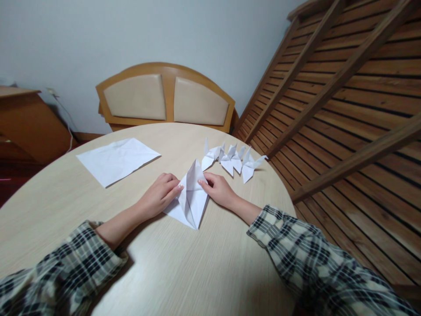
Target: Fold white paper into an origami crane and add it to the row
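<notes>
A partly folded white paper [191,199], kite-shaped with a raised centre crease, lies on the round light-wood table [184,272]. My left hand [160,194] is curled, fingertips pinching the paper's left flap. My right hand [219,188] presses its fingertips on the right flap near the crease. Three finished white paper cranes [234,159] stand in a row just beyond my right hand.
A flat, creased white sheet [117,159] lies at the table's far left. A wooden chair with padded back [166,97] stands behind the table. A slatted wooden frame [345,109] leans close along the right. A wooden cabinet [23,123] is at left.
</notes>
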Demonstrator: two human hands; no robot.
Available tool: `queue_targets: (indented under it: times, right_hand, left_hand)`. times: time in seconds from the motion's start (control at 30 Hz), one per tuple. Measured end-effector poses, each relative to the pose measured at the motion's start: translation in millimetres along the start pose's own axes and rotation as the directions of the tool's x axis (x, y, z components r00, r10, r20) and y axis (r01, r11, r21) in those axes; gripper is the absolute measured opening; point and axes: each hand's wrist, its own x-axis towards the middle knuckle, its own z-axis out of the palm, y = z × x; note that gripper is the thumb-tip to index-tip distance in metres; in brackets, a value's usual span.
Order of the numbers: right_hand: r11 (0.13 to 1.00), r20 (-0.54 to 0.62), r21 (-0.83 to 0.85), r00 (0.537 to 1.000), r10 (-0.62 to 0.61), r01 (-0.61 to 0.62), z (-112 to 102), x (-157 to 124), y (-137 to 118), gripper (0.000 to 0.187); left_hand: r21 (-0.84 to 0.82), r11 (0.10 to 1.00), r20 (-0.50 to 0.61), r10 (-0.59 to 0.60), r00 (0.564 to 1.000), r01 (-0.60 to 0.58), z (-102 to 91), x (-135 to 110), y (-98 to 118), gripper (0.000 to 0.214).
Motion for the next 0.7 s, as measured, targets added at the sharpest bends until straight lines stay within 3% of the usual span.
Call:
queue_targets:
  times: [0.4, 0.7]
  right_hand:
    - [0.999, 0.038, 0.050, 0.999, -0.022, 0.020, 1.0, -0.8, -1.7, 0.020]
    - [0.995, 0.004, 0.088, 0.999, -0.043, 0.042, -2.4, 2.4, -2.9, 0.014]
  left_hand:
    - [0.037, 0.999, -0.011, -0.031, 0.999, 0.032, 3.7, 1.3, -1.9, 0.032]
    - [0.062, 0.998, 0.020, 0.001, 1.000, -0.003, 0.9, 1.4, 3.1, 0.032]
